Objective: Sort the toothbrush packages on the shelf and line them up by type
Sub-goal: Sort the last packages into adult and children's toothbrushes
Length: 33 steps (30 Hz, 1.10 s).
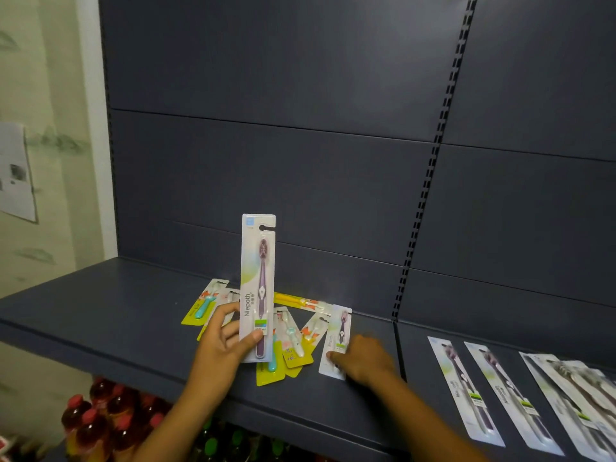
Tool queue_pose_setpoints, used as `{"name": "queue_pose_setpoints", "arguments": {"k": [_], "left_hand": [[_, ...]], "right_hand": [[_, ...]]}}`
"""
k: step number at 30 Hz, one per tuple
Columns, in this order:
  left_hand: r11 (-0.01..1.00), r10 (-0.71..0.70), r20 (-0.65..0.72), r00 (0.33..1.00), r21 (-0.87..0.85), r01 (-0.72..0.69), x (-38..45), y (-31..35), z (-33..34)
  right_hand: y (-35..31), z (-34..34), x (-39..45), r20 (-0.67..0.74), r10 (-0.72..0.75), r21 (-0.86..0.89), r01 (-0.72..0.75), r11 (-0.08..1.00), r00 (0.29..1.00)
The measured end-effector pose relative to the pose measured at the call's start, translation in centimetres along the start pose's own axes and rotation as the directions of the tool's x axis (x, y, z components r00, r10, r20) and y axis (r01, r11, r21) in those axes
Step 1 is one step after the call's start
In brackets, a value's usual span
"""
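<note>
My left hand (221, 348) holds a white Niepoth package with a purple toothbrush (258, 285) upright above the shelf. My right hand (361, 360) rests on a second purple-brush package (336, 338) lying flat on the shelf; its fingers grip the package's lower end. Between the hands lies a loose pile of yellow children's toothbrush packages (290, 348), some with teal or white brushes. To the right, several purple-brush packages (466, 388) lie side by side in a row.
The dark grey shelf (100, 321) has a back panel and a slotted upright (420, 211) dividing two bays. Below the shelf stand red drink bottles (96, 421) and green-capped ones (233, 441). A wall with a paper notice (16, 175) is at the left.
</note>
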State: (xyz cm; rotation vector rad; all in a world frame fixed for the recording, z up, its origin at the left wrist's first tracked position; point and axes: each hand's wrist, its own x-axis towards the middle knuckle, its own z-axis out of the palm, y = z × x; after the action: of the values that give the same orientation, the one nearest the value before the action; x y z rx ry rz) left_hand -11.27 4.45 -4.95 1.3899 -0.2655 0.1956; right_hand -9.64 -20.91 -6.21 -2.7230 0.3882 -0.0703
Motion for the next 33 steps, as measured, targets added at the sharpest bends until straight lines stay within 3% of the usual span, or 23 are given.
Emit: {"name": "queue_pose_setpoints", "arguments": {"k": [6,12,18,25,33], "left_hand": [[1.0,0.013,0.053,0.999,0.008,-0.013,-0.4,0.2,1.4],[0.998,0.063,0.077,0.995,0.003,-0.063,-0.6,0.3,3.5],[0.997,0.081,0.12,0.989,-0.006,-0.081,-1.0,0.3,6.7],[0.993,0.117,0.202,0.972,0.006,-0.121,-2.6,1.1,12.9],[0.991,0.133,0.227,0.965,-0.039,-0.128,-5.5,3.0,20.8]], "right_hand": [[-0.4,-0.2,0.0,-0.032,0.062,0.021,-0.062,0.998,0.998],[1.8,-2.7,0.5,-0.066,0.147,0.355,-0.114,0.928,0.987],[4.3,-5.5,-1.6,-0.218,-0.007,0.57,0.133,0.811,0.976],[7.9,-9.7,-5.2,-0.448,-0.031,0.773,0.405,0.489,0.893],[14.8,-14.6,-8.7,-0.54,-0.009,0.757,0.49,0.432,0.842]]}}
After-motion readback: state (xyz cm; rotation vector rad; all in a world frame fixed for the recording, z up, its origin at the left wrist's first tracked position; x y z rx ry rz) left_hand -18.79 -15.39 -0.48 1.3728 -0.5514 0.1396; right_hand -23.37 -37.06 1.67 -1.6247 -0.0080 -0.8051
